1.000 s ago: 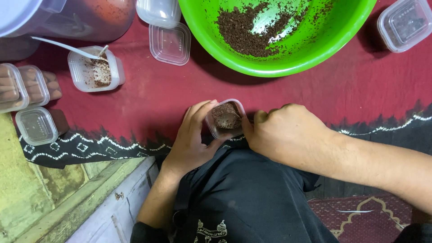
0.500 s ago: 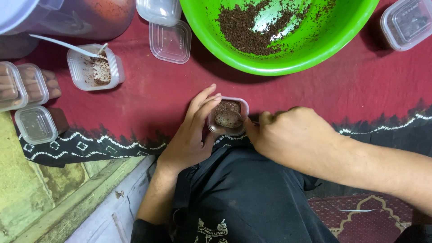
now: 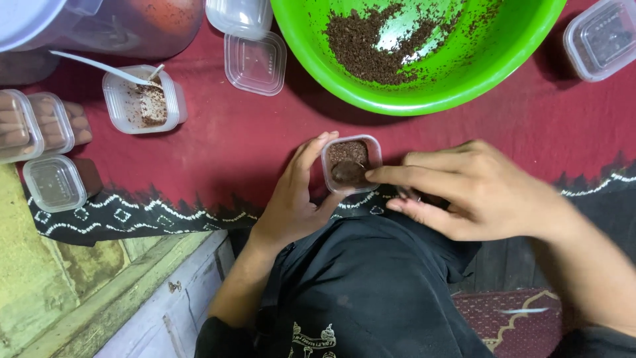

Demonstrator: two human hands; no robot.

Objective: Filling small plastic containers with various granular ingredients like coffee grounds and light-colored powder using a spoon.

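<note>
Head cam looked straight down at a person seated w/ a dark garment (image 3: 371,292) over the lap, working at the edge of a red cloth (image 3: 218,142).

The left hand (image 3: 291,199) cupped a small clear tub (image 3: 351,164) from its 9 o'clock side: thumb along the near edge, fingers curled up the far side, pressed close together, apparently to keep the tub from sliding. The tub sat on the cloth right at the lap edge, partly filled w/ dark brown crumbs.

The right hand (image 3: 477,192) came in from 3 o'clock. Its index finger was stretched out, tip pressing a dark round lump in the tub, prob. to pack it down; the other fingers were loosely spread below. Whether anything was held under them, I couldn't tell.

At 12 o'clock from the tub stood a big green bowl (image 3: 424,59) w/ a scatter of the same brown crumbs, close enough to reach w/o leaning. At 10 o'clock lay an open tub w/ spoon (image 3: 142,99) holding paler crumbs, and an empty tub (image 3: 255,63) nearer the bowl. Further out at 9 o'clock was a cluster of filled tubs (image 3: 40,126), seemingly set aside. Another tub (image 3: 599,40) sat at 2 o'clock. A large jar (image 3: 106,23) stood at 11 o'clock
</note>
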